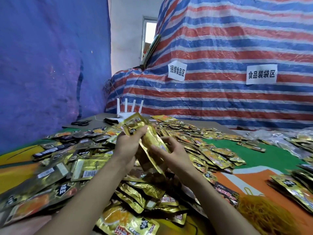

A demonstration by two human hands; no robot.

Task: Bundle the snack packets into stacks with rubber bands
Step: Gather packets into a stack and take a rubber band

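Above the table's middle I hold a stack of gold snack packets (149, 141), tilted from upper left to lower right. My left hand (130, 141) grips its upper part, fingers curled over the top packets. My right hand (169, 150) grips the lower part from the right side. Loose gold and dark snack packets (71, 160) cover the table all around. A heap of yellow rubber bands (264, 216) lies at the lower right, beside my right forearm.
A green and orange cloth (264, 158) covers the table. A white router (125, 109) and black scissors (80, 123) sit at the far edge. More packets (294, 187) pile at the right. A striped tarp (228, 56) with two paper signs rises behind.
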